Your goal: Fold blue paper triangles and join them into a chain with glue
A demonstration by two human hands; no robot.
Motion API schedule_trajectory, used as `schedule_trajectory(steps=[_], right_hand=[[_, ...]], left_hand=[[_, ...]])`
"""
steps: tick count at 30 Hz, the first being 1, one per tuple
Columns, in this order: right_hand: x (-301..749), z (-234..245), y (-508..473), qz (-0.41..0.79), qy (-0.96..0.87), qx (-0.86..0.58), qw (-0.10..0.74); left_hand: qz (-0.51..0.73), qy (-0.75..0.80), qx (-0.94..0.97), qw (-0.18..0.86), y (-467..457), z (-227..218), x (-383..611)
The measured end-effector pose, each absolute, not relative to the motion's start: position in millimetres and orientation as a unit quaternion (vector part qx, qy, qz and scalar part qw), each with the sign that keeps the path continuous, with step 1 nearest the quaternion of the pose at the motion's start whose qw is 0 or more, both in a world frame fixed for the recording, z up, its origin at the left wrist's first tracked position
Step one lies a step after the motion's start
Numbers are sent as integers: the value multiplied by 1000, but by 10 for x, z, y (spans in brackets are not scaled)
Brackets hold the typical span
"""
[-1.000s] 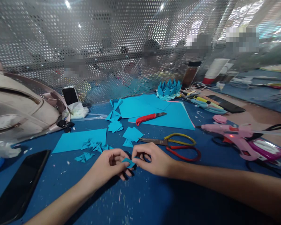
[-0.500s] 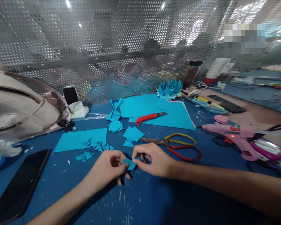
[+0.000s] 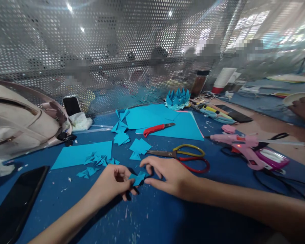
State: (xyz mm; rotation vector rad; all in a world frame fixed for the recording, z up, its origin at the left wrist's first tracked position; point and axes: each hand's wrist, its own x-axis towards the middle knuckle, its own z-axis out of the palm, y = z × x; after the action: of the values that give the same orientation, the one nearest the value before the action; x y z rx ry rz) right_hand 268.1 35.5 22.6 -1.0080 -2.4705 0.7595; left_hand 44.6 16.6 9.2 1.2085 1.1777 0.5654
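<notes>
My left hand (image 3: 113, 183) and my right hand (image 3: 167, 176) meet low in the middle of the blue table (image 3: 152, 217). Both pinch one small folded piece of blue paper (image 3: 138, 177) between thumb and fingertips, just above the tabletop. Beyond my left hand lies a heap of small folded blue triangles (image 3: 98, 161) on a blue sheet (image 3: 73, 156). Scissors (image 3: 183, 155) with yellow and red handles lie right behind my right hand.
A red-handled utility knife (image 3: 156, 128) rests on larger blue sheets (image 3: 183, 125). A blue paper flower (image 3: 177, 98) stands by the perforated metal screen (image 3: 117, 51). A pink glue gun (image 3: 241, 145) lies right, a black phone (image 3: 12, 206) and pale bag (image 3: 20, 118) left. Another person's hand (image 3: 303, 108) shows far right.
The view has shifted slightly to the right and down. My fingers have worked the paper piece a little; my right hand's fingers have stretched out flatter over it. Another person's hand has appeared at far right.
</notes>
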Motion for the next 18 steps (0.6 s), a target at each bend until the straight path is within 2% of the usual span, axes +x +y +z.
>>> schedule_trajectory(steps=[6,11,13,15,18], right_hand=[[3595,312,-2,64,-831,-480,274],[4535,146,-239,-187,-576,-699,380],[4746,81,-247,-148,-508,-739,417],[4857,52,-204,-72,-527,-756,381],[4909,91,-98,-80,-544,-777,309]], left_hand=[[257,515,536,617,167,67,419],[266,517,539,610,166,44,416],[263,515,541,611,164,56,414],[262,514,542,611,159,73,409],[263,511,546,609,147,85,394]])
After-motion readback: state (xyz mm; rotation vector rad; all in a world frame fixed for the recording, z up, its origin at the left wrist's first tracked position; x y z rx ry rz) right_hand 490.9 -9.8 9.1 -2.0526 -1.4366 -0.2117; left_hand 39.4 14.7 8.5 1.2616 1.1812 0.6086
